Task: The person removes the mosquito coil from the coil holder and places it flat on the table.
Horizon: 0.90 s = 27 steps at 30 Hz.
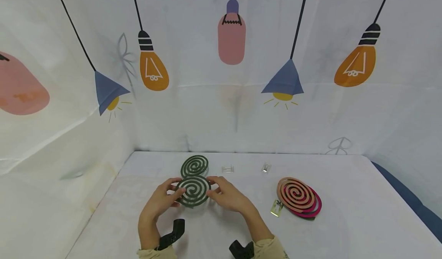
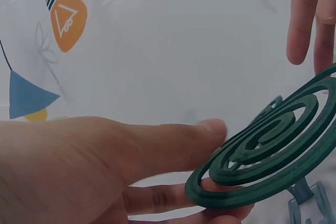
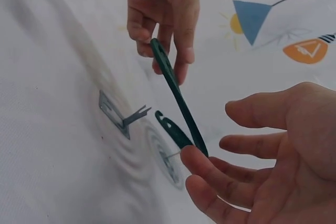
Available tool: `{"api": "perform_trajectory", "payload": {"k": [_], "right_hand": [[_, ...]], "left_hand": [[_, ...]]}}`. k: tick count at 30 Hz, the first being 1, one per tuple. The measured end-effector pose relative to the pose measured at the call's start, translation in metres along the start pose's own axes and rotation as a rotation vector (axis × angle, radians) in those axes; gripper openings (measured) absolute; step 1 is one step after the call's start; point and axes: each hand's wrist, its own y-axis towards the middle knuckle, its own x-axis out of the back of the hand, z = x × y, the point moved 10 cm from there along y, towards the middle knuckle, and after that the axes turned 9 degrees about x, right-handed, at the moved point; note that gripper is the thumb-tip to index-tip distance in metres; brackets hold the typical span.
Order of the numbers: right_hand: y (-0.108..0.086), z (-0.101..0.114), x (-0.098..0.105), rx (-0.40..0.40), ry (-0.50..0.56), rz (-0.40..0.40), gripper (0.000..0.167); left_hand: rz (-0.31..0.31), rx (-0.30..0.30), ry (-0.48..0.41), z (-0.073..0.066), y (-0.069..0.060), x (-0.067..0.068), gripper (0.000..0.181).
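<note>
One green mosquito coil was positioned, tilted, between the left hand and the right hand. The left pinched its rim at nine o'clock; the right, fingers loosely extended, touched it at three. A second green coil appeared at twelve o'clock; contact between the coils could not be determined. A metal stand was at two o'clock. The step in hand was judged to be coil separation. The next move probably called for gentle, even parting, as such coils snap easily.
</note>
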Motion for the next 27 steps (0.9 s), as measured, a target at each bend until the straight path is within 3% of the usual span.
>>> {"api": "perform_trajectory", "payload": {"k": [14, 27], "right_hand": [[-0.002, 0.002, 0.013, 0.032, -0.016, -0.052, 0.047], [-0.007, 0.006, 0.025, 0.067, -0.015, -0.092, 0.043]], "left_hand": [[-0.043, -0.104, 0.090, -0.017, 0.000, 0.000, 0.042], [-0.046, -0.153, 0.126, -0.024, 0.003, -0.005, 0.034]]}}
